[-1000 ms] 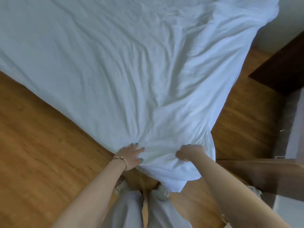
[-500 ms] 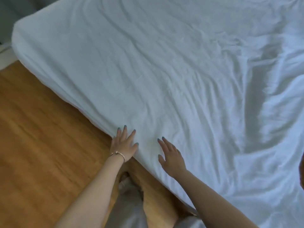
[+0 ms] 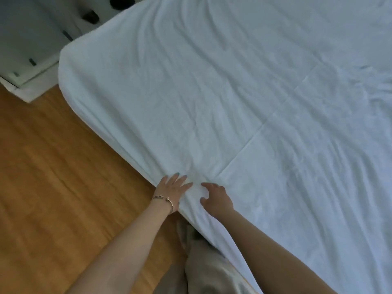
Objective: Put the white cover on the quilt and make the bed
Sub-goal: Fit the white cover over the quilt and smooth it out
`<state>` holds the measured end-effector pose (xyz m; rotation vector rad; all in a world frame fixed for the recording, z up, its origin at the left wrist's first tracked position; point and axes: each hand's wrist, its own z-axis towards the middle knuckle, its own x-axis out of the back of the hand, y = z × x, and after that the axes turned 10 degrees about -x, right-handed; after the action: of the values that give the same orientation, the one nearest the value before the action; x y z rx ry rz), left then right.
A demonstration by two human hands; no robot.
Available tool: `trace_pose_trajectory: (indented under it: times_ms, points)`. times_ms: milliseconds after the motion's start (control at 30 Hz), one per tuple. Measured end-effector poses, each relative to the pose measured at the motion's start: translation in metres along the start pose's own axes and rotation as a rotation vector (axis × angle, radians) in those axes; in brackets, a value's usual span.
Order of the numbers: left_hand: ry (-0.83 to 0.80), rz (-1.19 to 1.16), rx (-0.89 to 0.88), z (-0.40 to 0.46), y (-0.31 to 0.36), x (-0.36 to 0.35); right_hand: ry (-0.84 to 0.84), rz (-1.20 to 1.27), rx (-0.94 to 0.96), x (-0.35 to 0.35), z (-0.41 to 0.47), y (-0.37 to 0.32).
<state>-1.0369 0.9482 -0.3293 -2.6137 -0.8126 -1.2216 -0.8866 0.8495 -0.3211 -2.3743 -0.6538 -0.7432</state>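
The white covered quilt (image 3: 244, 98) lies spread over the bed and fills most of the view, with a straight crease running diagonally across it. My left hand (image 3: 170, 187), a bracelet on its wrist, rests flat with fingers apart on the quilt's near edge where it hangs over the bed side. My right hand (image 3: 216, 198) sits just to the right of it on the cloth, fingers bent and thumb apart, with nothing visibly pinched. Small wrinkles fan out from between the two hands.
Wooden floor (image 3: 53, 187) runs along the bed's left side. A white cabinet or ledge (image 3: 29, 66) stands at the top left beyond the bed corner, with dark objects (image 3: 91, 15) by it. My beige trouser legs (image 3: 203, 270) are against the bed edge.
I have moved left along the bed edge, so its far-left corner shows. Both hands let go of the bunched corner, went flat on the quilt, and the right fingers now curl.
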Motion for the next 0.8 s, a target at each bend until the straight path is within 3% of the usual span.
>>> trace_pose_trajectory:
  times_ms: [200,367,567,700,800]
  points:
    - [-0.005,-0.042,0.123,0.003,-0.139,0.034,-0.102,-0.06,0.137,-0.001,0.048,-0.112]
    - [0.024,-0.012,0.105,0.002,-0.26,0.054,-0.086,-0.058,0.139,0.0,0.095,-0.21]
    - [0.046,0.096,0.133,0.027,-0.427,0.075,0.178,-0.133,-0.1,-0.036,0.146,-0.321]
    - [0.037,0.208,-0.102,0.045,-0.481,0.078,0.335,-0.267,-0.103,-0.07,0.151,-0.353]
    - [0.005,0.295,-0.274,0.052,-0.494,0.078,0.248,-0.339,-0.012,-0.073,0.162,-0.368]
